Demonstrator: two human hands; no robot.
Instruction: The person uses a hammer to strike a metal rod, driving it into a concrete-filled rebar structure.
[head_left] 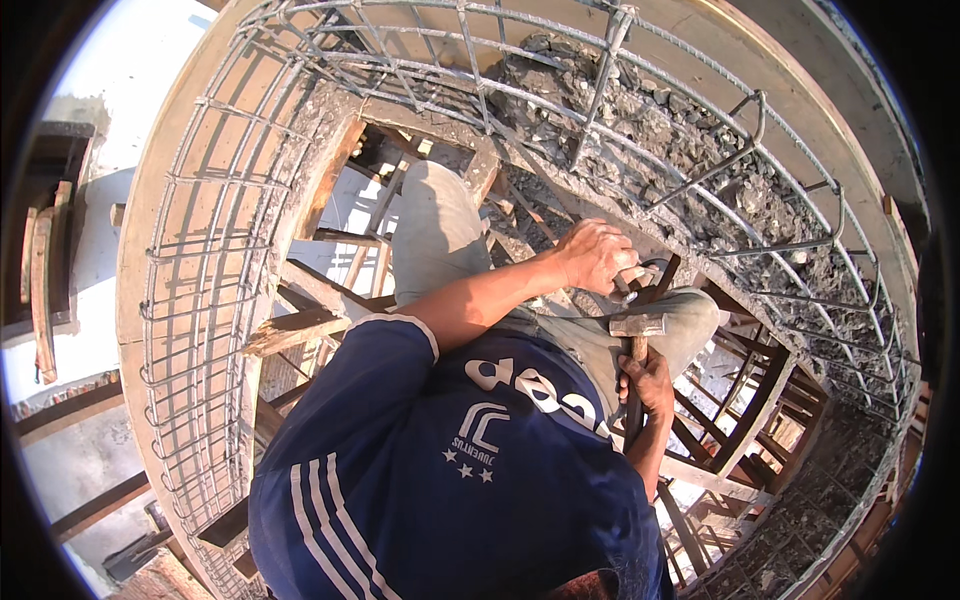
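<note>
My right hand (pixel 650 386) is closed round the handle of a hammer (pixel 637 327), gripping it just below the head. The steel head points away from me, close to my right knee. My left arm reaches across my lap, and my left hand (pixel 597 256) is curled with the fingers bent, just beyond the hammer. A small metal piece (pixel 627 292) shows below its fingertips; what the fingers hold is mostly hidden. Beyond my left hand runs the edge of a formwork channel with a reinforcing bar cage (pixel 590 115) over rough grey concrete (pixel 735 190).
A second bar cage (pixel 215 235) lies along plywood formwork (pixel 140 260) on the left. Under and around my legs is a timber frame (pixel 300 325) with open gaps and props below. More timbers (pixel 750 410) stand at the right, and loose beams (pixel 80 410) lie far left.
</note>
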